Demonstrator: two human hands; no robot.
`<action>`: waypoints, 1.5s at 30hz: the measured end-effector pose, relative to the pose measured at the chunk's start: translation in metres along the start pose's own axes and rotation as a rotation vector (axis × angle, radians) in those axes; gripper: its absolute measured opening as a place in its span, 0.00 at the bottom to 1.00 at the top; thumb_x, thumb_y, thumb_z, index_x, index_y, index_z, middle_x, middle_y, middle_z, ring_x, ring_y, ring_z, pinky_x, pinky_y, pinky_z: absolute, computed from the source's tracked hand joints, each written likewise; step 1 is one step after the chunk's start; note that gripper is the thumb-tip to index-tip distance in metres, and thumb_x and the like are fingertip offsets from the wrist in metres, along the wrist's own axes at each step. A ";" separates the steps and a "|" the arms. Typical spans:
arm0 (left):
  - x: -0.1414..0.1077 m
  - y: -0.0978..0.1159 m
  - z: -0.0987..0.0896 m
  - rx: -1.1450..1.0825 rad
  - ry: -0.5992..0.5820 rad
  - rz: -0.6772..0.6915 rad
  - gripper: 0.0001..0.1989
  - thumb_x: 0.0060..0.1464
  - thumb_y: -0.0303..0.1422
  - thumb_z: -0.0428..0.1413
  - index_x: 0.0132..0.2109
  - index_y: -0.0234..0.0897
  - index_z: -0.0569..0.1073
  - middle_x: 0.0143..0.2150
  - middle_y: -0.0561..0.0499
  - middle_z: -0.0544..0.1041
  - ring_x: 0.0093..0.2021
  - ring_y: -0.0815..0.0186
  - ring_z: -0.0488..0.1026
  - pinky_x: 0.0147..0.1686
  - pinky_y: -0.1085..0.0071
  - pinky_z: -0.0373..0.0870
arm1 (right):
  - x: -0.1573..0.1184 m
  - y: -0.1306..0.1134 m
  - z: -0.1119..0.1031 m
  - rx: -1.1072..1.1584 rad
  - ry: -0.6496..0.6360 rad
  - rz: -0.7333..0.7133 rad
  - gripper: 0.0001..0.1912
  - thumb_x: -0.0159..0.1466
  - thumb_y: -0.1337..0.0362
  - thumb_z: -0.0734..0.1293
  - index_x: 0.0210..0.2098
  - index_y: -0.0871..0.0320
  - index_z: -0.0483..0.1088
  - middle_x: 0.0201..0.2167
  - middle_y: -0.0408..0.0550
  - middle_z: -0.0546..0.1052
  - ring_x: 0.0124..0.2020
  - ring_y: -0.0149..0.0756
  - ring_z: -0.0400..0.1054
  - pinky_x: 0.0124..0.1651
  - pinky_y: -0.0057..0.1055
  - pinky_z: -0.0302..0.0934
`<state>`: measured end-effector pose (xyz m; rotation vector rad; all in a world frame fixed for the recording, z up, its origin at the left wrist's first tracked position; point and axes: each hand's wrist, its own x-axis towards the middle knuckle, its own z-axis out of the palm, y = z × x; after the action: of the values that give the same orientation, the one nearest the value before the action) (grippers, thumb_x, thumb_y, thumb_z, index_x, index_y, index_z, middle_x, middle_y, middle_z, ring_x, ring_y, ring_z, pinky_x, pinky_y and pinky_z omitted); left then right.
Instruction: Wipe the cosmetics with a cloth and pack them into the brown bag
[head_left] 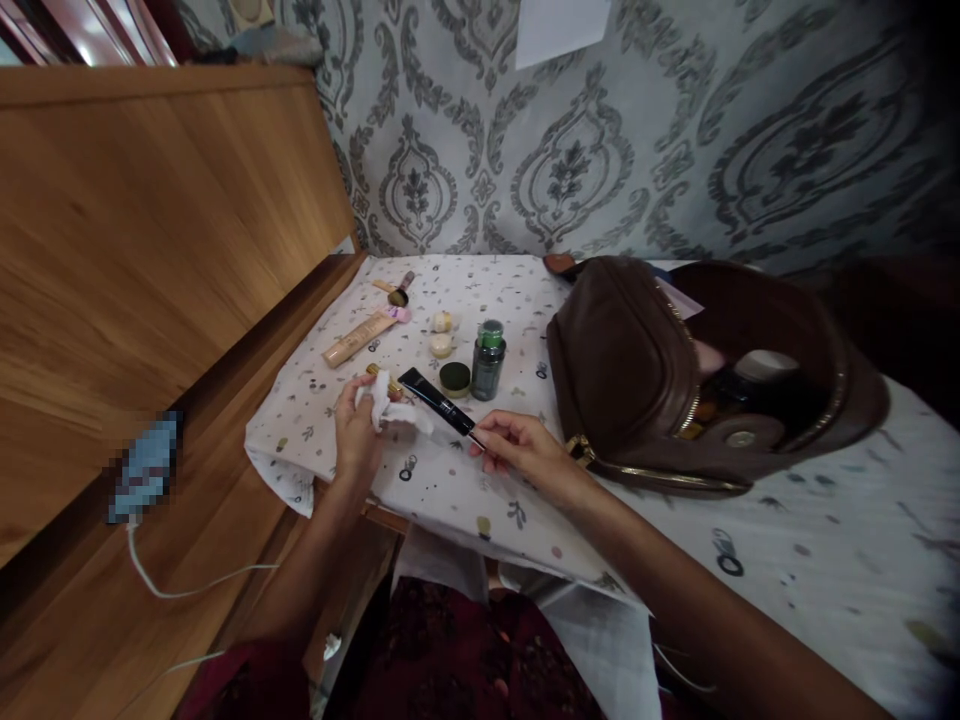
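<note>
My right hand (514, 445) pinches the end of a black squeeze tube (437, 400), which points up and to the left above the table. In my left hand (358, 425) is a crumpled white tissue or cloth (390, 408), its loose end hanging toward the tube. Just beyond the tube lie a round dark-lidded jar (455, 378) and a dark bottle with a green top (489, 360). A small gold item (384, 378) is partly hidden behind the tissue. Further left rests a beige tube (360, 340) with a pink cap.
On the right stands an open brown leather bag (630, 370) with bottles inside. Two small pale jars (441, 345) and a brush (400, 295) sit toward the back of the patterned cloth (517, 300). A wooden panel (165, 220) borders the left, near a charging phone (146, 468).
</note>
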<state>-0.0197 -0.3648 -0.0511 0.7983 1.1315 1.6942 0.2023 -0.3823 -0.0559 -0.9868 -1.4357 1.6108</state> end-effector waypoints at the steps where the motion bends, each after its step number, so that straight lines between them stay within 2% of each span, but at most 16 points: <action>1: -0.003 -0.001 0.002 -0.028 0.021 -0.031 0.15 0.48 0.35 0.61 0.44 0.39 0.70 0.29 0.55 0.75 0.21 0.72 0.69 0.22 0.78 0.62 | 0.000 -0.002 0.000 0.004 0.017 -0.005 0.22 0.57 0.45 0.71 0.31 0.59 0.69 0.27 0.45 0.76 0.21 0.27 0.65 0.22 0.25 0.54; 3: -0.015 -0.005 0.009 -0.077 0.014 -0.080 0.16 0.47 0.36 0.63 0.43 0.37 0.72 0.32 0.52 0.77 0.27 0.70 0.72 0.28 0.76 0.67 | -0.001 -0.005 0.001 0.018 0.043 -0.022 0.22 0.57 0.45 0.71 0.32 0.59 0.70 0.27 0.45 0.76 0.21 0.27 0.65 0.22 0.25 0.54; 6: -0.044 -0.014 0.025 -0.162 -0.109 -0.144 0.22 0.48 0.41 0.66 0.48 0.37 0.73 0.41 0.48 0.79 0.39 0.64 0.76 0.40 0.70 0.71 | -0.001 -0.005 0.004 0.038 0.052 -0.054 0.22 0.57 0.45 0.72 0.33 0.59 0.70 0.27 0.46 0.77 0.22 0.28 0.66 0.24 0.25 0.55; 8: -0.063 -0.022 0.039 -0.200 -0.183 -0.179 0.24 0.48 0.43 0.67 0.50 0.38 0.72 0.46 0.46 0.78 0.46 0.61 0.76 0.47 0.67 0.70 | -0.001 -0.002 0.006 0.036 0.037 -0.079 0.23 0.57 0.44 0.72 0.34 0.58 0.69 0.24 0.43 0.74 0.21 0.28 0.65 0.24 0.25 0.55; 10: -0.078 -0.029 0.052 -0.207 -0.228 -0.187 0.23 0.48 0.42 0.67 0.49 0.40 0.72 0.47 0.47 0.78 0.48 0.61 0.74 0.50 0.67 0.69 | -0.001 0.002 0.006 0.027 0.009 -0.097 0.23 0.57 0.44 0.72 0.34 0.58 0.68 0.22 0.40 0.71 0.20 0.28 0.63 0.23 0.25 0.54; 13: -0.086 -0.036 0.063 -0.230 -0.225 -0.183 0.22 0.47 0.41 0.68 0.47 0.41 0.71 0.45 0.51 0.77 0.47 0.64 0.74 0.50 0.69 0.67 | 0.000 0.007 0.007 0.012 -0.014 -0.130 0.24 0.56 0.43 0.72 0.33 0.58 0.67 0.23 0.39 0.70 0.19 0.27 0.62 0.22 0.25 0.53; 19: -0.077 -0.039 0.062 -0.210 -0.159 -0.166 0.21 0.48 0.42 0.67 0.46 0.40 0.72 0.43 0.51 0.77 0.43 0.66 0.74 0.46 0.71 0.68 | 0.003 0.011 0.009 -0.031 -0.039 -0.178 0.23 0.59 0.44 0.70 0.33 0.59 0.68 0.26 0.42 0.71 0.20 0.26 0.60 0.23 0.25 0.54; 24: -0.066 -0.038 0.061 -0.239 -0.108 -0.158 0.21 0.47 0.47 0.66 0.40 0.38 0.71 0.33 0.53 0.76 0.36 0.67 0.76 0.42 0.70 0.70 | 0.002 0.013 0.011 -0.139 -0.008 -0.175 0.21 0.60 0.46 0.69 0.32 0.58 0.68 0.26 0.42 0.70 0.23 0.28 0.59 0.24 0.25 0.54; 29: -0.052 -0.029 0.057 -0.276 -0.070 -0.142 0.21 0.46 0.47 0.66 0.36 0.37 0.69 0.28 0.56 0.74 0.31 0.69 0.75 0.38 0.71 0.71 | 0.001 0.015 0.010 -0.224 -0.019 -0.185 0.19 0.62 0.47 0.67 0.33 0.58 0.69 0.24 0.41 0.68 0.23 0.29 0.58 0.25 0.25 0.52; 37: -0.027 -0.014 0.046 -0.246 0.054 -0.101 0.21 0.46 0.47 0.66 0.38 0.37 0.69 0.26 0.57 0.73 0.27 0.70 0.74 0.36 0.71 0.71 | -0.004 0.012 0.010 -0.463 0.030 -0.240 0.10 0.64 0.56 0.64 0.31 0.57 0.68 0.22 0.40 0.66 0.25 0.31 0.58 0.28 0.26 0.52; 41: -0.028 -0.013 0.045 -0.269 0.066 -0.082 0.21 0.47 0.48 0.65 0.36 0.37 0.69 0.27 0.56 0.74 0.28 0.69 0.75 0.37 0.70 0.72 | -0.005 0.011 0.011 -0.627 0.085 -0.292 0.07 0.62 0.61 0.65 0.29 0.55 0.64 0.22 0.40 0.67 0.24 0.31 0.59 0.29 0.27 0.52; 45: -0.044 -0.019 0.051 -0.311 0.018 -0.100 0.21 0.49 0.49 0.64 0.37 0.38 0.70 0.30 0.55 0.75 0.30 0.68 0.75 0.42 0.66 0.73 | -0.006 0.014 0.011 -0.754 0.123 -0.392 0.06 0.61 0.65 0.64 0.28 0.55 0.62 0.24 0.41 0.68 0.25 0.33 0.62 0.31 0.28 0.54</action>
<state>0.0471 -0.3853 -0.0512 0.5240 0.8753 1.7399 0.1945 -0.3938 -0.0688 -1.0826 -2.0451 0.7062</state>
